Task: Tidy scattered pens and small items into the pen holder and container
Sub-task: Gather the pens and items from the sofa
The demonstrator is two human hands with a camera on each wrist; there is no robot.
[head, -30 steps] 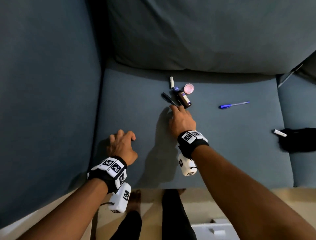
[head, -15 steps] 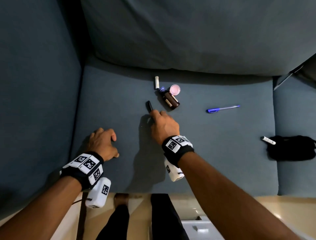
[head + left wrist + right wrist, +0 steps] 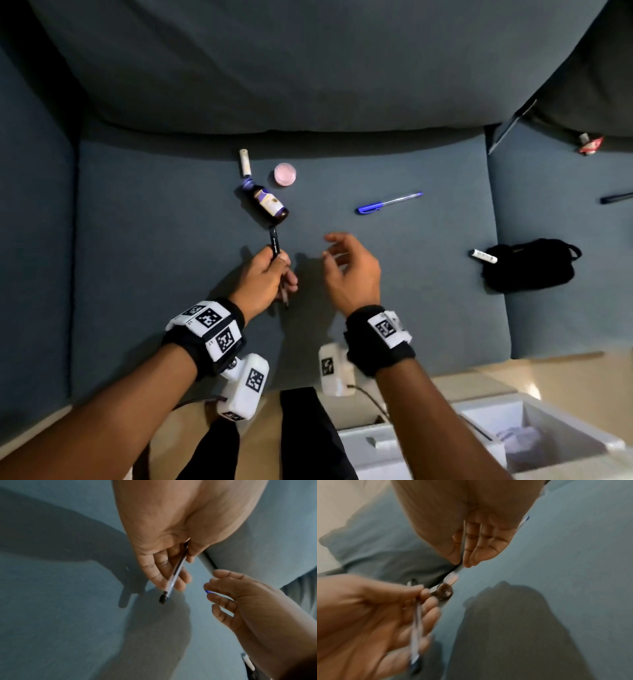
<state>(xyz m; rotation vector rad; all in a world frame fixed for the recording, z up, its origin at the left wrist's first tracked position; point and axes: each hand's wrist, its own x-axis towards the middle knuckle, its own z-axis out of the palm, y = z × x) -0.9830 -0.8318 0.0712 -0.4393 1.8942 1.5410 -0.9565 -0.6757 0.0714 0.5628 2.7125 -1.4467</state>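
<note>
Head view: your left hand (image 3: pixel 263 277) pinches a black-capped pen (image 3: pixel 275 244) above the sofa seat (image 3: pixel 154 240), cap end pointing away from you toward the brown bottle (image 3: pixel 269 202) just beyond it; your right hand (image 3: pixel 349 270), beside the left, hovers with fingers loosely spread, holding nothing, and a blue pen (image 3: pixel 388 202) lies farther out to its right. Left wrist view: thumb and fingers clamp the clear barrel of the pen (image 3: pixel 173 574), its black plug end sticking out past the fingertips. Right wrist view: blurred; your right fingers (image 3: pixel 477 545) are relaxed, empty.
</note>
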